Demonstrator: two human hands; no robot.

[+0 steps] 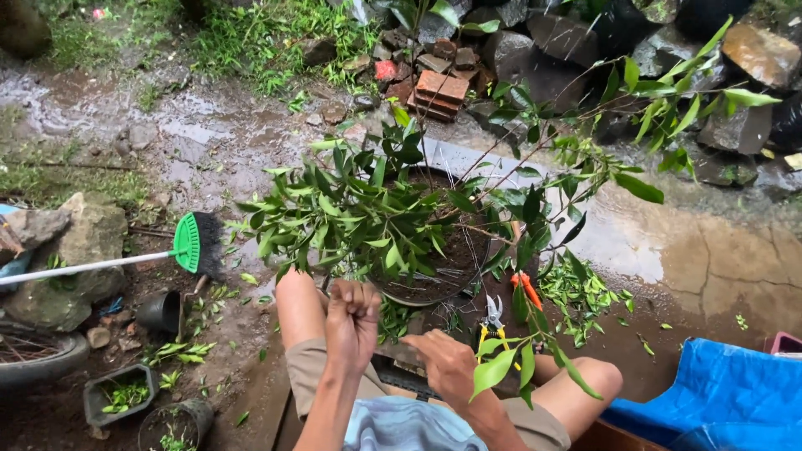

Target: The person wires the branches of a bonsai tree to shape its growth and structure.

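While a green-headed broom (190,243) lies on the wet ground at far left, beside small black pots (160,312), the left hand (352,321) is clenched in a fist around a thin stem of the potted shrub (368,213). Just right, the right hand (447,363) rests loose and unclenched near the knee, close to yellow-handled pruning shears (493,321) on the ground. A blue tarp (718,397) lies at far right.

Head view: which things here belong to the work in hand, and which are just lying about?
In hand:
left hand clenched in a fist at the potted plant
right hand resting low by the pruning shears
cut leaves

Lying about:
green broom
small black pots
bricks
blue tarp
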